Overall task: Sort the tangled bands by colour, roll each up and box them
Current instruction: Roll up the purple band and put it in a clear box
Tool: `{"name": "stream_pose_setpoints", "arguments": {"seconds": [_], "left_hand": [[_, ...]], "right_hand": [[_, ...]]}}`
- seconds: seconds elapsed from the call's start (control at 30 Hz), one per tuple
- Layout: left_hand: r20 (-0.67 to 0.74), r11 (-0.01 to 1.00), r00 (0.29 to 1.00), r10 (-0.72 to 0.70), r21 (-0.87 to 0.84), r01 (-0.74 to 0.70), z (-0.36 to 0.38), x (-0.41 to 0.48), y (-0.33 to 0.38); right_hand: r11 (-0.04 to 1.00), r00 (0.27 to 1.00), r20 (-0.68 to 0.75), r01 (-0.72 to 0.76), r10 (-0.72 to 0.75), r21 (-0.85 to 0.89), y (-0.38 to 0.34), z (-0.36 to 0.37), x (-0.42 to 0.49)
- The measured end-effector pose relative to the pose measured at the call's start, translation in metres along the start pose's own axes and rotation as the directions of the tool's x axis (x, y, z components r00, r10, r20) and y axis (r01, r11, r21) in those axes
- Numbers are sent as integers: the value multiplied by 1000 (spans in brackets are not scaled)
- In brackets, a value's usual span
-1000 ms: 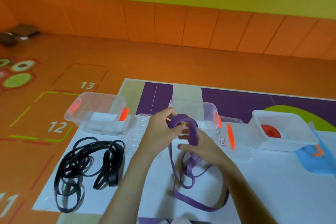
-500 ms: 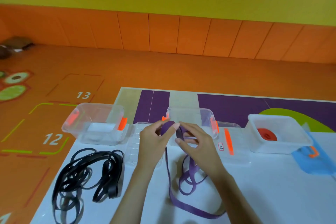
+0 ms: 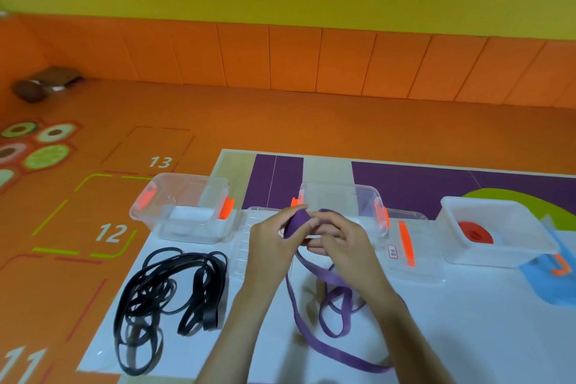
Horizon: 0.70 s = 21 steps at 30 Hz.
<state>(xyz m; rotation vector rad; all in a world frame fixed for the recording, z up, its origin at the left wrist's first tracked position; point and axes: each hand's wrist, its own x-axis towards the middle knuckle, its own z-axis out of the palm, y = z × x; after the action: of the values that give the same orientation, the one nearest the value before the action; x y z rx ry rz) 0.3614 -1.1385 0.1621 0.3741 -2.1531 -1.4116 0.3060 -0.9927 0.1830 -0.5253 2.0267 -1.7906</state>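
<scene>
A tangle of black bands (image 3: 168,299) lies loose on the white sheet (image 3: 467,337) at the left edge, in no container. Just behind it stands the left clear box (image 3: 187,221), lid off, orange latches on both ends; only its pale floor shows through the walls. Beside it a clear lid (image 3: 246,246) lies flat on the sheet, partly under the left forearm.

The left hand (image 3: 271,246) is curled round a rolled part of the purple band (image 3: 296,223), thumb over the top of the coil. The right hand (image 3: 339,243) meets it from the other side, its fingers bent and pinching the same band against the coil. Both hands hold the roll above the sheet, in front of the middle clear box (image 3: 343,196). The rest of the band is not rolled – it trails down from the hands and lies in loose loops on the sheet between the forearms. The hands cover the lower part of the middle box, so its contents cannot be told.

To the right a second lid (image 3: 417,265) lies flat, with an orange latch strip and a small label on it. Further right stands the cloudier right box (image 3: 486,256), open – one rolled red band (image 3: 475,232) sits on its floor.
</scene>
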Motion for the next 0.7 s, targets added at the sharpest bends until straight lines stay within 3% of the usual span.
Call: {"name": "stream_pose_setpoints", "arguments": {"seconds": [0.13, 0.23, 0.37, 0.5, 0.7], "left_hand": [[72, 990, 995, 67, 122, -76, 4, -8, -11], [88, 983, 989, 119, 129, -130, 12, -11, -14], [131, 992, 984, 122, 10, -124, 16, -13, -6], [106, 987, 994, 21, -159, -4, 22, -19, -6], [21, 899, 991, -133, -419, 129, 27, -19, 0]], "right_hand": [[996, 997, -74, -30, 24, -80, -3, 5, 2], [969, 991, -135, -35, 2, -243, 1, 3, 3], [989, 963, -226, -144, 147, 28, -7, -3, -4], [974, 927, -321, -146, 196, 172, -18, -17, -5], [917, 926, -250, -184, 283, 355, -20, -21, -6]]}}
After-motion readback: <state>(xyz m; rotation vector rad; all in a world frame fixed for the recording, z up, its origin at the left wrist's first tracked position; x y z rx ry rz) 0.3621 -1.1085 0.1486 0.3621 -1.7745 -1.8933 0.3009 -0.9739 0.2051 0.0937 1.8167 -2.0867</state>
